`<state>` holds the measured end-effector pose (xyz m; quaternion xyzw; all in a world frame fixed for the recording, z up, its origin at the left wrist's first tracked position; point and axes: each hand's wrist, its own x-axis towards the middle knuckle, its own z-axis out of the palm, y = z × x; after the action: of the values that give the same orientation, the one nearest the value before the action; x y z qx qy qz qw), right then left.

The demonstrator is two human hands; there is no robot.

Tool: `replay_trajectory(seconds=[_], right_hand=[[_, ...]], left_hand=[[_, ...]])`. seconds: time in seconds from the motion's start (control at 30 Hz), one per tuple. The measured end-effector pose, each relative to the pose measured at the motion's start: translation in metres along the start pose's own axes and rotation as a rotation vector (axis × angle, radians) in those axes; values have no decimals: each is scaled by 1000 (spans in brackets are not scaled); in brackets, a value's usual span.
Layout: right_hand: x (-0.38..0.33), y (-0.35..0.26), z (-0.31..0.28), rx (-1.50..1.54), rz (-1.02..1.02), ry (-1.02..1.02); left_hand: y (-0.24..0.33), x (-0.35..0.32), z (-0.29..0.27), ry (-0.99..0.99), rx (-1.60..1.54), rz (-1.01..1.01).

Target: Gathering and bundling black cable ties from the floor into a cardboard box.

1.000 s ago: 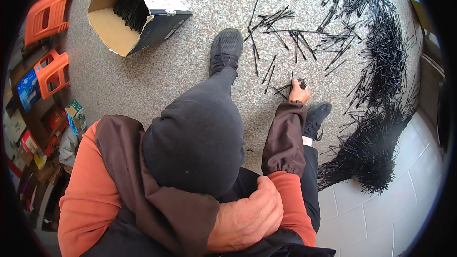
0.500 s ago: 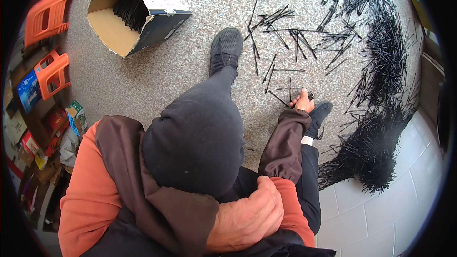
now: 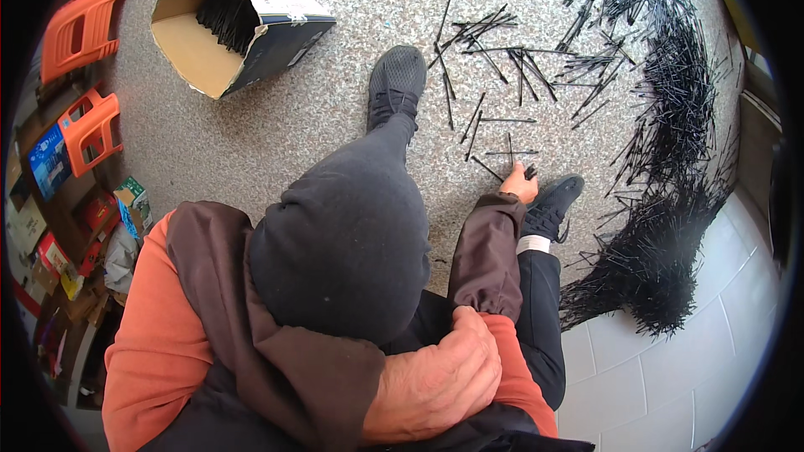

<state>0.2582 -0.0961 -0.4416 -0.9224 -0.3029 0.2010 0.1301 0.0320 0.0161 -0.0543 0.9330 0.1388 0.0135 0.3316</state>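
1. On my feed, the right hand (image 3: 519,187) is closed around a small bundle of black sticks (image 3: 531,172), just beside the right shoe (image 3: 554,203).
2. I see the left hand (image 3: 437,383) curled over the lap; I cannot tell whether it holds anything.
3. Just beyond the right hand, loose sticks (image 3: 511,152) lie crossed on the speckled floor (image 3: 251,142).
4. Rightward, I have a long, dense heap of sticks (image 3: 682,92).
5. Upper left, an open carton (image 3: 289,43) contains more sticks (image 3: 226,18).

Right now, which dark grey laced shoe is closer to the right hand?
The right foot's shoe, beside the bare right hand; the left foot's shoe is farther away.
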Motion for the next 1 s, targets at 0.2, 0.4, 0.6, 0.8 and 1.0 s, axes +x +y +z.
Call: replay_trajectory(seconds=[0.2,0.4,0.6,0.8,1.0], right_hand=[[-9,-11,6,579,892,-125],[28,19,16,597,785,-133],[27,-46,-4,-121,214,-170],[58,-35,38,258,292,-141],[60,-92,25,35,107,-166]], left_hand=[[4,-4,6,23,-24,-14],[4,-4,4,26,0,9],[-3,-1,-4,17,18,-17],[-6,2,-7,-6,6,8],[-7,1,-7,-16,8,6]])
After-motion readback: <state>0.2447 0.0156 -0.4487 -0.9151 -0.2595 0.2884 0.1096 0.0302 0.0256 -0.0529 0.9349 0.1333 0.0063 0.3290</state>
